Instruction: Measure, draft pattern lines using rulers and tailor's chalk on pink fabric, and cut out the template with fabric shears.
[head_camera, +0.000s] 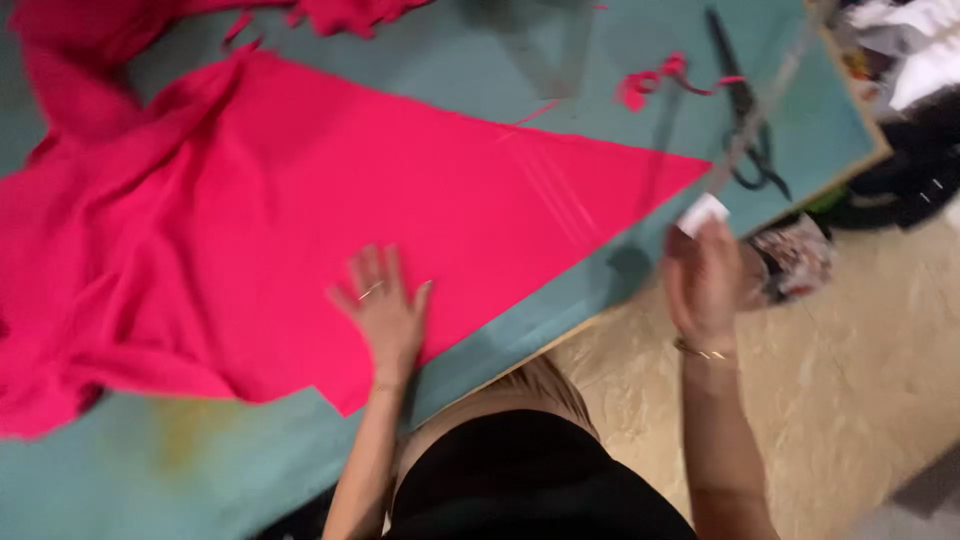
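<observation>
Both hands work at the near table edge. Left hand (385, 305) lies flat, fingers spread, pressing the pink cloth (300, 210) on the teal table (560, 60). Right hand (705, 275) grips white chalk (703, 213) and seemingly a clear ruler (765, 100) off the cloth's right tip. Scissors (745, 110) lie far right beside scraps (655, 80); some cutting looks done, marking apparently remains.

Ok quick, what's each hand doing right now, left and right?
Left hand: open, fingers spread flat on the pink fabric.
Right hand: closed, pinching a small white piece and a clear ruler.
</observation>
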